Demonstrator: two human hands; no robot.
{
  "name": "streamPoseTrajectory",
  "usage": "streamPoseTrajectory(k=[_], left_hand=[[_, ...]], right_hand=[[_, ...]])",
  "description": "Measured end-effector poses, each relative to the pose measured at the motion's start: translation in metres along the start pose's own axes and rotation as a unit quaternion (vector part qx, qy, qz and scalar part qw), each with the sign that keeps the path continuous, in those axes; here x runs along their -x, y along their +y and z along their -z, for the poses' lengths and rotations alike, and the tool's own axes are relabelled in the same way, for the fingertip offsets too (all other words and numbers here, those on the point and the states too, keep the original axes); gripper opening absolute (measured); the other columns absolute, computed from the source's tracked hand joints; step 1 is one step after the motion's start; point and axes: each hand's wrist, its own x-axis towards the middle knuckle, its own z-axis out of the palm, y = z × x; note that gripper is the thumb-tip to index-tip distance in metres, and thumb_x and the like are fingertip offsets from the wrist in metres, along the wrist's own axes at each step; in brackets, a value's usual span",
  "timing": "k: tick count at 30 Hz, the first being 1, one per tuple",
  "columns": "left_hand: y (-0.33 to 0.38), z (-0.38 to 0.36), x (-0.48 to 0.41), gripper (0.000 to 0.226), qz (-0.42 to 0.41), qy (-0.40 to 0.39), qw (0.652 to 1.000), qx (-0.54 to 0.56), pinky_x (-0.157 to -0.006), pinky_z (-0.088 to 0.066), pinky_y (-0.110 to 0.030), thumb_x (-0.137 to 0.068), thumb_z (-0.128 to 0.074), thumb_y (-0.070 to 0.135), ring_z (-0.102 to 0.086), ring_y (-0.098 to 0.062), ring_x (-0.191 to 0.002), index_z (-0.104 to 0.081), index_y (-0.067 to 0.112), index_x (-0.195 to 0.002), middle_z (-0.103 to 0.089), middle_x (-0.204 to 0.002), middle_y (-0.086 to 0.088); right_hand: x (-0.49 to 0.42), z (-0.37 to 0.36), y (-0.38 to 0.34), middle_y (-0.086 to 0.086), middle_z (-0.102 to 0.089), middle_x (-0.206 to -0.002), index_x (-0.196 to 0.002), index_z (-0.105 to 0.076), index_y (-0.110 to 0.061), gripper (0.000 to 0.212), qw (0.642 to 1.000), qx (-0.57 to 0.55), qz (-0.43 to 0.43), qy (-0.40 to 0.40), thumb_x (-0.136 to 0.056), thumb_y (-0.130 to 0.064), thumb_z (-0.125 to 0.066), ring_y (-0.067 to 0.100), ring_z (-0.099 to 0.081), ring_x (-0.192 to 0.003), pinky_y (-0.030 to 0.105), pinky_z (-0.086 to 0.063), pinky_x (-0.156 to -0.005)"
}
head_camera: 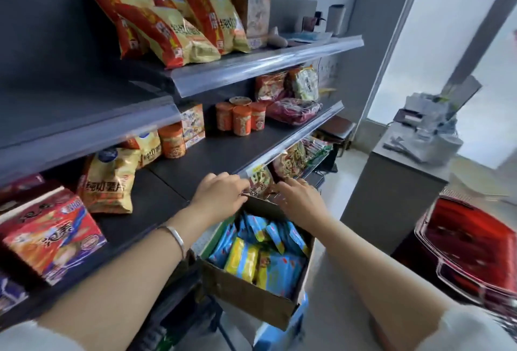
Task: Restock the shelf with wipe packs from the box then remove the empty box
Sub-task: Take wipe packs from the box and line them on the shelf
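An open cardboard box (246,299) sits low in front of the dark shelf (212,154), full of several blue and yellow wipe packs (260,255). My left hand (221,194) is at the box's far flap (261,205), its fingers curled over the flap's edge. My right hand (300,198) is beside it at the same far edge, its fingers bent down behind the flap. The fingertips of both hands are partly hidden by the flap. Neither hand holds a wipe pack.
Chip bags (109,180), orange cups (242,119) and snack packs stand on the shelves. A red noodle multipack (53,234) lies at the left. Red baskets (472,247) are stacked at the right, beside a grey counter (391,199) with a register.
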Motion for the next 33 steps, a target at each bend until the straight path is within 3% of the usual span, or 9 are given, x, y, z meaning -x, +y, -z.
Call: streamPoseTrajectory(k=[8, 17, 27, 33], left_hand=[[0.019, -0.069, -0.021, 0.020, 0.034, -0.121, 0.992, 0.030, -0.092, -0.035, -0.035, -0.094, -0.046, 0.034, -0.050, -0.017, -0.112, -0.056, 0.030, -0.111, -0.059, -0.112, 0.008], [-0.007, -0.128, -0.048, 0.025, 0.072, -0.193, 0.976, 0.071, -0.086, -0.039, -0.032, -0.095, -0.047, 0.033, -0.052, -0.019, -0.113, -0.055, 0.028, -0.118, -0.057, -0.120, 0.005], [-0.007, -0.217, -0.117, 0.035, 0.080, -0.305, 0.944, 0.098, -0.094, -0.039, -0.038, -0.096, -0.045, 0.029, -0.042, -0.026, -0.123, -0.049, 0.017, -0.129, -0.050, -0.128, -0.006], [0.000, -0.249, -0.144, 0.037, 0.157, -0.369, 0.908, 0.120, -0.086, -0.046, -0.038, -0.091, -0.054, 0.040, -0.054, -0.033, -0.113, -0.055, 0.010, -0.113, -0.055, -0.122, -0.013]], right_hand=[[0.018, -0.063, 0.066, 0.005, -0.056, -0.114, -0.120, -0.055, -0.021, 0.029, 0.987, -0.021, -0.083, -0.135, -0.092, -0.026, -0.050, 0.031, -0.052, -0.110, 0.036, -0.046, -0.085], [0.005, -0.113, 0.087, 0.004, -0.053, -0.124, -0.121, -0.054, -0.022, 0.029, 0.965, -0.025, -0.167, -0.201, -0.093, -0.026, -0.046, 0.029, -0.052, -0.112, 0.036, -0.047, -0.084], [-0.034, -0.161, 0.077, 0.006, -0.052, -0.123, -0.129, -0.051, -0.024, 0.037, 0.962, -0.003, -0.139, -0.236, -0.093, -0.029, -0.048, 0.030, -0.047, -0.118, 0.039, -0.039, -0.090], [-0.050, -0.180, 0.085, 0.004, -0.054, -0.122, -0.128, -0.052, -0.026, 0.036, 0.965, -0.001, -0.120, -0.233, -0.093, -0.028, -0.047, 0.030, -0.049, -0.114, 0.039, -0.040, -0.088]])
